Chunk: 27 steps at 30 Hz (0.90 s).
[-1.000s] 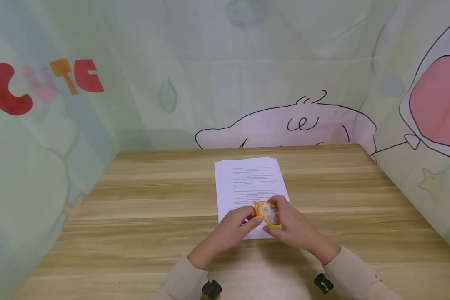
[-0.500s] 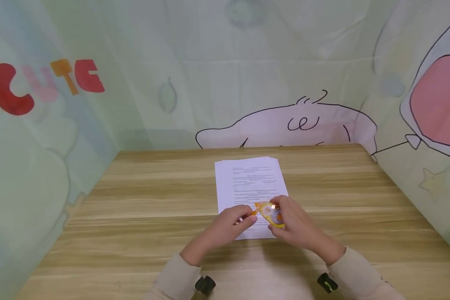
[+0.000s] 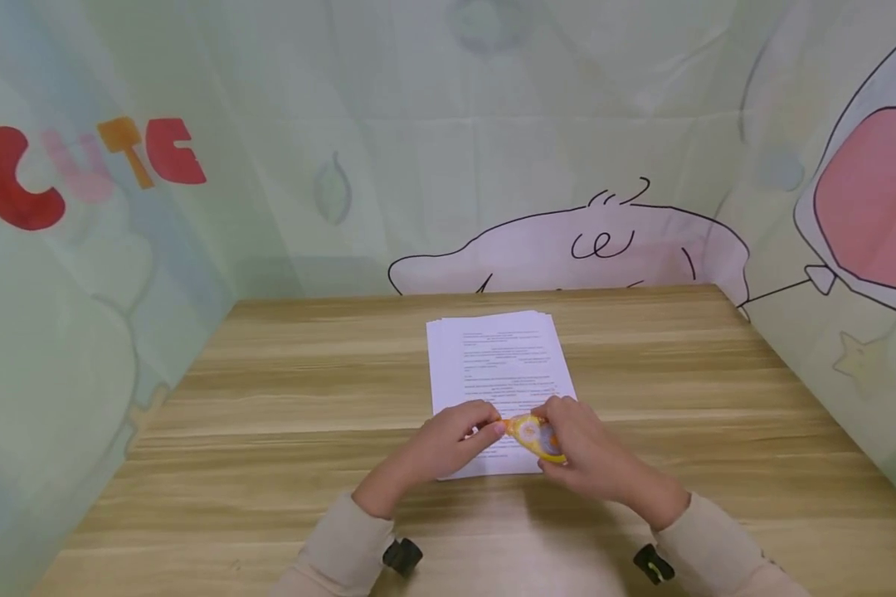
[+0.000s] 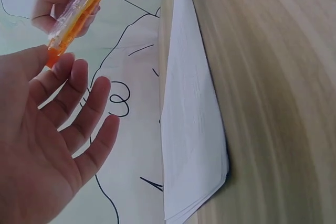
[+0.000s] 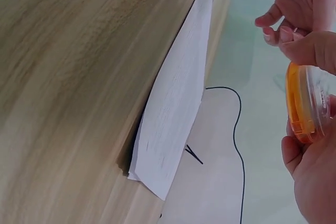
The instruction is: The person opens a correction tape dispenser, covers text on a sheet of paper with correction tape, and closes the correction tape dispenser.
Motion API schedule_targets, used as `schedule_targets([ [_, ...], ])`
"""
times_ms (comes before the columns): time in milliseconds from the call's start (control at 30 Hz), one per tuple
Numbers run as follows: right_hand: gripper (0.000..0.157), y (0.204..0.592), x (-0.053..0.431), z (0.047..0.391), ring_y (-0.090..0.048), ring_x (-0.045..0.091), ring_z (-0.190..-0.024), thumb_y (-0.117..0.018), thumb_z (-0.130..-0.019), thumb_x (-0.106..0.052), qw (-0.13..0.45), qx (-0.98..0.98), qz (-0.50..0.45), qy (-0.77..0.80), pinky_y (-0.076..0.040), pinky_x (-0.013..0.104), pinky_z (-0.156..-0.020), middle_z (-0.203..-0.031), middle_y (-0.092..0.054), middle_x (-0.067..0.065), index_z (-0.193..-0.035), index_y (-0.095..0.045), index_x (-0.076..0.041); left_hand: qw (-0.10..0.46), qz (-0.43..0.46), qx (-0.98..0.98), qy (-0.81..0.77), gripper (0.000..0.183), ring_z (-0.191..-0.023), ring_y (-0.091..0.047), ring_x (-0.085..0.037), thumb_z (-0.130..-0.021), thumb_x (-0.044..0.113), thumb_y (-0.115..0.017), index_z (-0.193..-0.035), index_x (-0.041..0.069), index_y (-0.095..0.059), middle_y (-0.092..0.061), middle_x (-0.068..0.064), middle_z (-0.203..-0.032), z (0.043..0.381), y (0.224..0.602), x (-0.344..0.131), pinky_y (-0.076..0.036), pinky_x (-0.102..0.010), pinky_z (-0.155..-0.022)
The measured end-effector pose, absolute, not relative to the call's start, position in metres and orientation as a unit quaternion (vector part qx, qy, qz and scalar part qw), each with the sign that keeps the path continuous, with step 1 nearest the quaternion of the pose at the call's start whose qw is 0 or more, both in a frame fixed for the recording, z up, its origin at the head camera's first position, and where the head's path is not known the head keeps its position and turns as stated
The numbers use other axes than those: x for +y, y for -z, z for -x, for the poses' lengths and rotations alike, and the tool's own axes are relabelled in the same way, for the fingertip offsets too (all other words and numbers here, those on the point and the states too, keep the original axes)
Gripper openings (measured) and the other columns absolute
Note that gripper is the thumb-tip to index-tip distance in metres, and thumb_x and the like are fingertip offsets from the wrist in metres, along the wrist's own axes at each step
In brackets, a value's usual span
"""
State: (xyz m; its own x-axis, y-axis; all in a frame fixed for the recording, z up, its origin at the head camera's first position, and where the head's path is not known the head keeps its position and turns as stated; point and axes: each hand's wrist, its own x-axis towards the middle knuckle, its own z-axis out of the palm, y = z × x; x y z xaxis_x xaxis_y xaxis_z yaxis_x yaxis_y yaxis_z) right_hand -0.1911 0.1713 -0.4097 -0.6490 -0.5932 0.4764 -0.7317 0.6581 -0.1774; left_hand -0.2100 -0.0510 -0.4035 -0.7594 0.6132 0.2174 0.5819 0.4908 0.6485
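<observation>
An orange and clear correction tape (image 3: 535, 434) is held up above the near part of a printed paper stack (image 3: 504, 356). My right hand (image 3: 590, 452) grips its rounded body between thumb and fingers. My left hand (image 3: 448, 439) pinches the orange tip (image 4: 53, 56) with thumb and forefinger; its other fingers are spread loosely in the left wrist view. From the right wrist, the tape's orange edge (image 5: 298, 103) shows side-on, with part of the clear casing covered by fingers.
The paper stack lies flat on a wooden table (image 3: 306, 373), its sheets slightly uneven at the edges. A printed cloth backdrop (image 3: 284, 166) hangs behind and along both sides. A dark strap piece (image 3: 653, 564) sits at the right cuff, another (image 3: 402, 556) at the left.
The correction tape has turned, its tip dropping lower and pointing more to the left. My left hand has drawn slightly left, its fingers still at the tip; my right hand has shifted slightly right.
</observation>
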Motion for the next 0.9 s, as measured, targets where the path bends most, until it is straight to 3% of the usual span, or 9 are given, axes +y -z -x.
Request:
schedule_targets([
  [367, 0.052, 0.413, 0.170, 0.188, -0.043, 0.010, -0.078, -0.077, -0.058, -0.013, 0.218, -0.879, -0.394, -0.158, -0.032, 0.024, -0.066, -0.083, -0.051, -0.002, -0.101, -0.048, -0.004, 0.021, -0.351, 0.867, -0.352, 0.019, -0.074, -0.047, -0.007, -0.096, 0.027, -0.046, -0.089, 0.013, -0.057, -0.053, 0.006, -0.081, 0.207, 0.409, -0.051, -0.040, -0.019, -0.065],
  [633, 0.050, 0.416, 0.170, 0.190, -0.042, 0.007, -0.077, -0.074, -0.068, -0.023, 0.197, -0.898, -0.359, -0.158, -0.032, 0.022, -0.067, -0.085, -0.052, -0.004, -0.107, -0.048, -0.007, -0.004, -0.320, 0.890, -0.325, 0.025, -0.068, -0.044, -0.007, -0.097, 0.031, -0.045, -0.080, 0.015, -0.056, -0.048, 0.008, -0.072, 0.209, 0.414, -0.048, -0.037, -0.018, -0.061],
  [800, 0.052, 0.417, 0.171, 0.194, -0.049, 0.013, -0.085, -0.075, -0.071, -0.028, 0.202, -0.904, -0.344, -0.150, -0.041, 0.031, -0.074, -0.097, -0.057, 0.001, -0.111, -0.051, -0.006, -0.017, -0.293, 0.903, -0.314, 0.029, -0.065, -0.044, -0.008, -0.097, 0.035, -0.044, -0.078, 0.017, -0.056, -0.047, 0.008, -0.068, 0.208, 0.417, -0.048, -0.037, -0.019, -0.058],
  [900, 0.053, 0.419, 0.174, 0.197, -0.053, 0.018, -0.092, -0.077, -0.070, -0.033, 0.222, -0.903, -0.338, -0.142, -0.045, 0.036, -0.079, -0.102, -0.058, 0.005, -0.110, -0.055, -0.006, -0.013, -0.289, 0.904, -0.316, 0.031, -0.072, -0.049, -0.007, -0.096, 0.039, -0.043, -0.085, 0.016, -0.061, -0.055, 0.008, -0.076, 0.207, 0.418, -0.050, -0.042, -0.021, -0.065],
])
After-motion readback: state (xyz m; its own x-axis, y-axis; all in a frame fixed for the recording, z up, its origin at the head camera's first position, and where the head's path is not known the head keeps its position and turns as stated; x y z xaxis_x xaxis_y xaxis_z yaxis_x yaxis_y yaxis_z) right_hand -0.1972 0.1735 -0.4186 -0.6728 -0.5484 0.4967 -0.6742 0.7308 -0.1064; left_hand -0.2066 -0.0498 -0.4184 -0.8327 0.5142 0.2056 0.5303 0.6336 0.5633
